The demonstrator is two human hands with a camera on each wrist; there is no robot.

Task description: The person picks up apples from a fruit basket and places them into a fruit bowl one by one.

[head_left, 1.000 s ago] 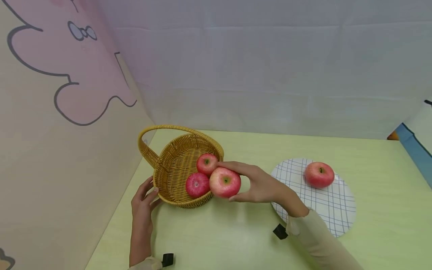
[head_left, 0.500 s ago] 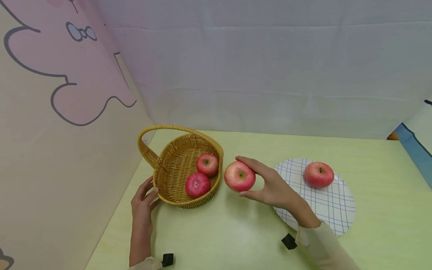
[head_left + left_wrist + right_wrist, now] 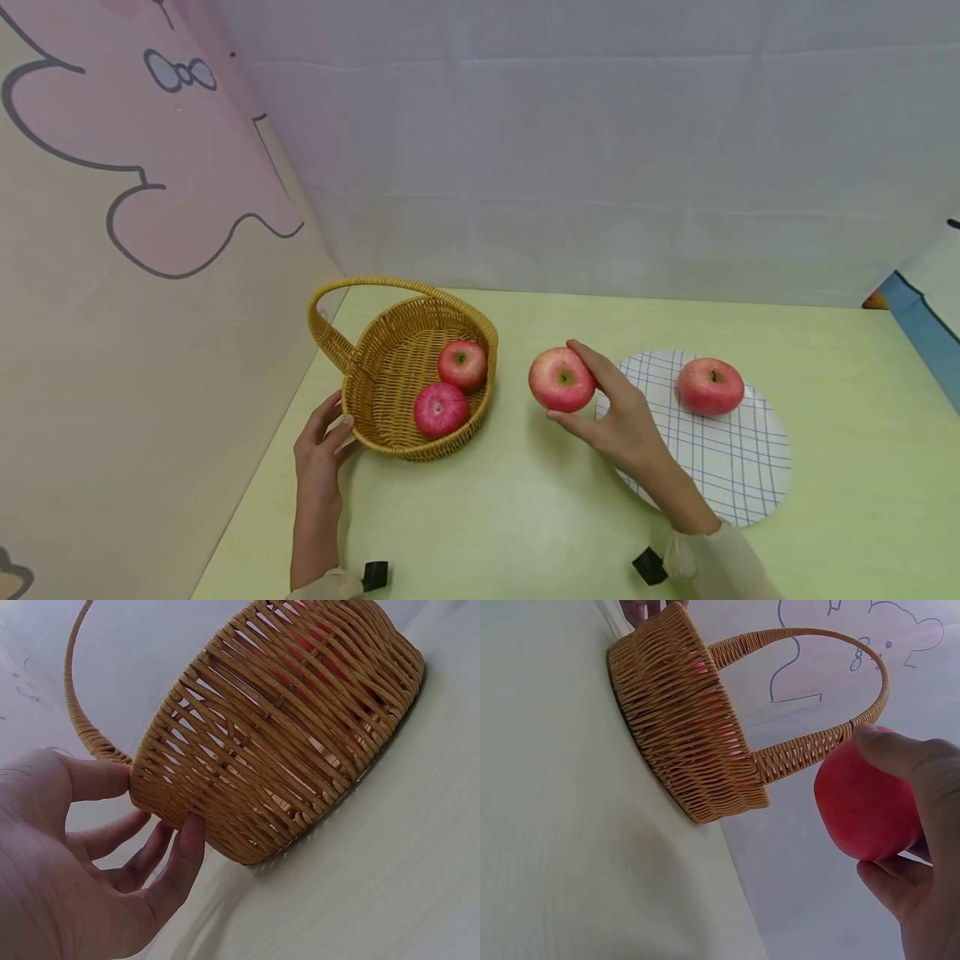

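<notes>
A wicker basket [image 3: 390,392] with a tall handle stands left of centre. Inside it lie a red apple [image 3: 462,365] with its stem up and another apple [image 3: 441,410] beside it. My left hand [image 3: 321,454] holds the basket's near left side; the left wrist view shows curved fingertips [image 3: 193,827] against the weave and one digit at the rim. Between thumb and fingers, my right hand [image 3: 626,421] grips an apple [image 3: 562,380] above the table, right of the basket. A further apple [image 3: 711,387] sits on a white, blue-checked oval plate [image 3: 738,467].
The pale yellow-green table [image 3: 480,525] carries the basket and the plate. A pale wall [image 3: 585,167] rises behind it, and a wall with cartoon drawings [image 3: 180,350] stands close at the left. A blue patterned surface [image 3: 922,333] borders the right.
My right hand has carried its apple rightward from the basket's edge toward the plate. My left hand stays at the basket, and the two apples inside keep their places.
</notes>
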